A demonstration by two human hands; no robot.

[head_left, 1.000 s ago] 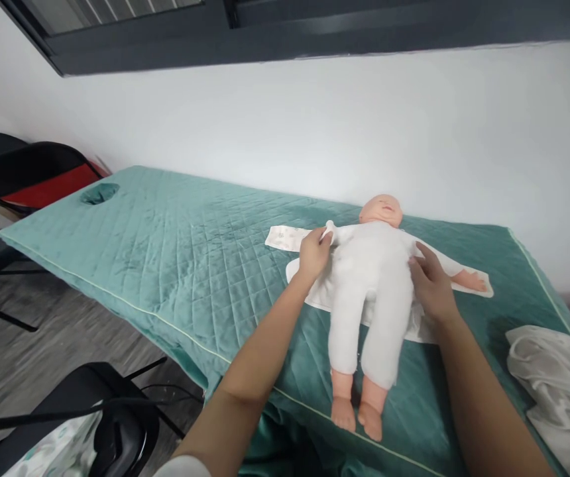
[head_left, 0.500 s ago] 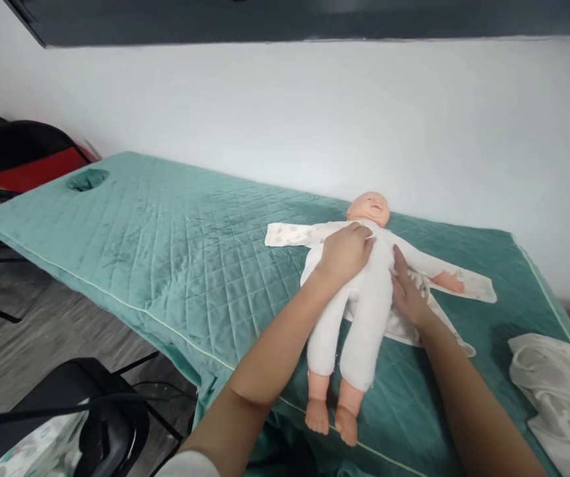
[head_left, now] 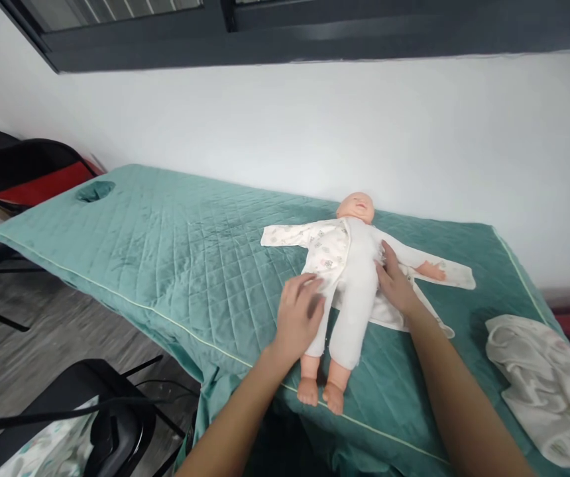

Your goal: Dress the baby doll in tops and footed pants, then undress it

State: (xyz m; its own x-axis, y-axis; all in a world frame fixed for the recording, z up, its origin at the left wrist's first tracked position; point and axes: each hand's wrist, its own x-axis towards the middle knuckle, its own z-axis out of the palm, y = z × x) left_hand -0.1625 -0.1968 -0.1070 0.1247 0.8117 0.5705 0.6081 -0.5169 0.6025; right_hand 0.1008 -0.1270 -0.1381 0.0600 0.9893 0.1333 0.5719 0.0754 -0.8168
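Note:
A baby doll (head_left: 357, 285) with a white cloth body lies on its back, its bare feet toward me. Its arms are in the sleeves of a white patterned baby shirt (head_left: 328, 248). The front panel on the left lies over part of the chest; the other side is spread beneath the doll on the right. My left hand (head_left: 299, 317) is at the shirt's lower left edge beside the doll's leg, fingers bent and thumb apart. My right hand (head_left: 395, 281) rests open against the doll's right-hand side in view, fingers stretched along the body.
The doll lies on a green quilted massage bed (head_left: 190, 245) with a face hole (head_left: 96, 191) at its far left. A crumpled white cloth (head_left: 546, 391) lies at the right. Black chairs (head_left: 66, 424) stand on the left, the nearer one carrying patterned cloth. Behind is a white wall.
My left hand has moved from the doll's chest down and left to the shirt's lower edge. The left front panel now shows across the chest. My right hand stays at the doll's side.

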